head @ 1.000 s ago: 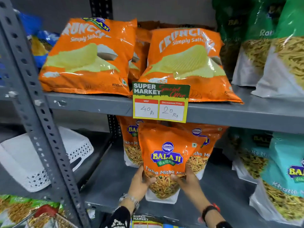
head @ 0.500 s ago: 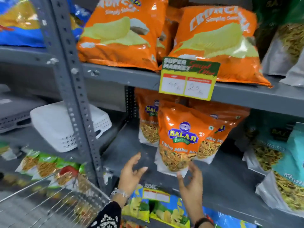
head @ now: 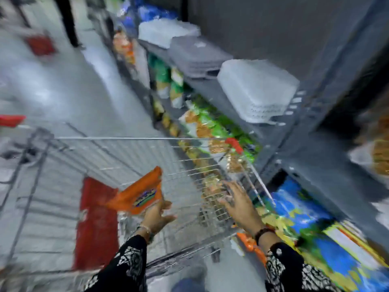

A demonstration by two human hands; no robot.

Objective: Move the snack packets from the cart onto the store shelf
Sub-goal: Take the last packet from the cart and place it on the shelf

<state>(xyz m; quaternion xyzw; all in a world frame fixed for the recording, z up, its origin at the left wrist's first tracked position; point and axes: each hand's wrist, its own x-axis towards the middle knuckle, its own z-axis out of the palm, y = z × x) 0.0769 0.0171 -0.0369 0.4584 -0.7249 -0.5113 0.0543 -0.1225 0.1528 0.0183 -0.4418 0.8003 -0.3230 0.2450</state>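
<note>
The left hand point(head: 156, 216) grips a blurred orange packet point(head: 140, 196) over the wire cart point(head: 126, 157). The right hand point(head: 237, 202) hangs with fingers spread. Grey shelves point(head: 212, 95) line a pale floor point(head: 69, 81).

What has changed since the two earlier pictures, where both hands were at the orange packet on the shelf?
Both hands left the shelved packet. The view swung left and down to the cart. The left hand now holds an orange packet; the right hand is spread open over the cart's wire side. The white basket stayed shelved.
</note>
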